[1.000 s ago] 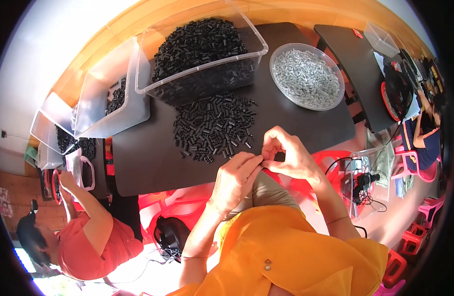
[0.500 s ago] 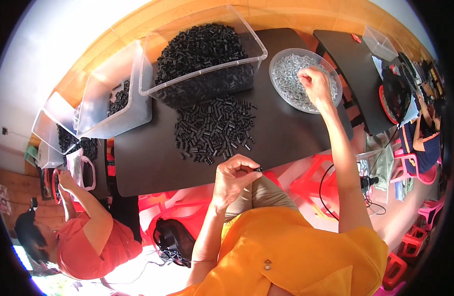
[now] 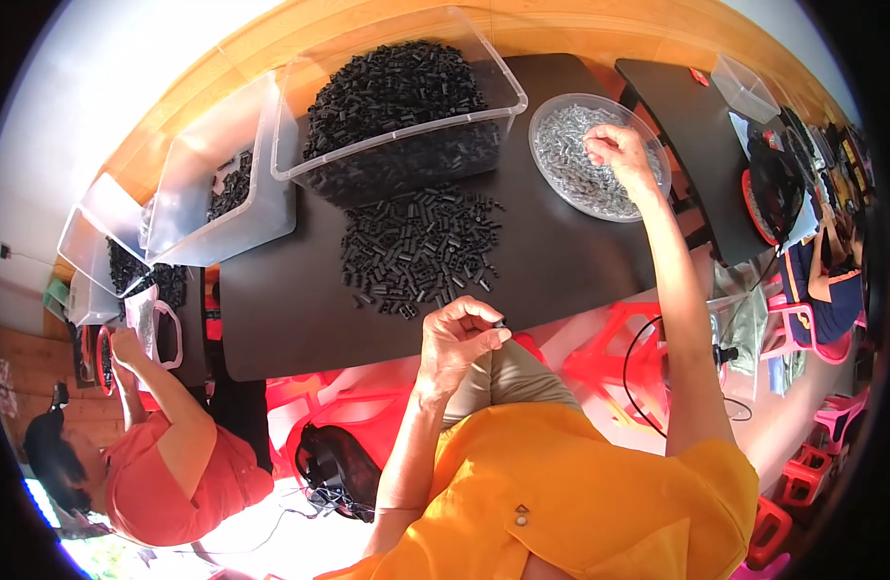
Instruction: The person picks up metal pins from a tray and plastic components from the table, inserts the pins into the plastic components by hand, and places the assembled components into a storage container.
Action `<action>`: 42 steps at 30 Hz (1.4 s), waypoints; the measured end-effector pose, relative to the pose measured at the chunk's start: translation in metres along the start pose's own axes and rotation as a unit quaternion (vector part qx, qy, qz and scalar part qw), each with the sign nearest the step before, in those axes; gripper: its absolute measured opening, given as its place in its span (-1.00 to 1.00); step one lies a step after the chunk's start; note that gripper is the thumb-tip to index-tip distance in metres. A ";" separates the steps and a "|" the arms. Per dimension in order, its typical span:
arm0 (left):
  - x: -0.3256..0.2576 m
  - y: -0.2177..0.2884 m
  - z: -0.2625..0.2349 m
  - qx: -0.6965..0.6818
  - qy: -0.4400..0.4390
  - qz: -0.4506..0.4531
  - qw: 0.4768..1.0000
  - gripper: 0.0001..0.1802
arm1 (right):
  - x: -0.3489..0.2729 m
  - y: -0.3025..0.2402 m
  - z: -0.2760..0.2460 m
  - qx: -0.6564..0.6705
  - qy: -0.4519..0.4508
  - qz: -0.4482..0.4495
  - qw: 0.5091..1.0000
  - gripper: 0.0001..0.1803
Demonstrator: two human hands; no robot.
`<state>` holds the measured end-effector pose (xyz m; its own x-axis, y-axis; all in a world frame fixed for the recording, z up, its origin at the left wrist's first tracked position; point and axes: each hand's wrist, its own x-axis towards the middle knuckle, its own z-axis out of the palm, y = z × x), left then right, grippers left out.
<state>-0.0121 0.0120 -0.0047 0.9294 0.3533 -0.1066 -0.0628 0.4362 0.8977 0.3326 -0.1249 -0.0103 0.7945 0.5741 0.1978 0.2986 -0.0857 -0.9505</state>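
Between the thumb and forefinger of my left hand (image 3: 456, 350) is a small black tube-like part (image 3: 501, 324), held just off the table's front edge. My right hand (image 3: 621, 157) reaches over a round clear tray (image 3: 536, 155) full of small silvery metal pieces (image 3: 572, 145). Its fingertips are pinched together low over the pieces; whatever they grip is too small to make out. A loose pile of black tube-like parts (image 3: 421, 246) lies on the dark table, beyond my left hand.
A big clear bin (image 3: 399, 147) heaped with black parts stands behind the pile. Left of it is another clear bin (image 3: 222, 237). A person in a red shirt (image 3: 179, 474) works at far left. Red stools (image 3: 619, 353) stand below the dark table (image 3: 300, 338).
The black part in my left hand has turned slightly and sits a little higher in the fingertips. My right hand stays over the tray, its fingers still pinched.
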 end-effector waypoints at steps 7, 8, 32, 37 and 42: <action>0.005 -0.002 0.004 -0.004 0.010 -0.001 1.000 -0.78 | -0.006 -0.004 -0.007 0.072 -0.012 0.068 0.995 -0.88; 0.005 -0.002 0.004 -0.006 0.008 0.000 1.000 -0.78 | -0.007 -0.007 -0.007 0.093 -0.018 0.082 0.992 -0.88; 0.003 -0.003 0.006 -0.036 0.074 0.048 0.995 -0.82 | -0.144 -0.119 0.111 -0.015 -0.244 -0.101 0.964 -0.97; -0.003 -0.013 0.008 0.059 0.065 0.039 0.995 -0.81 | -0.155 -0.116 0.111 -0.046 -0.252 -0.089 0.962 -0.91; -0.010 -0.018 0.011 0.191 0.052 0.023 0.980 -0.82 | -0.162 -0.103 0.100 -0.009 -0.294 0.058 0.954 -0.93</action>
<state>-0.0164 -0.0090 -0.0152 0.8851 0.4572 -0.0871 0.0551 0.0828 0.9950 0.1202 -0.1277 0.0316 0.3906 0.9170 -0.0811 0.2396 -0.1864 -0.9528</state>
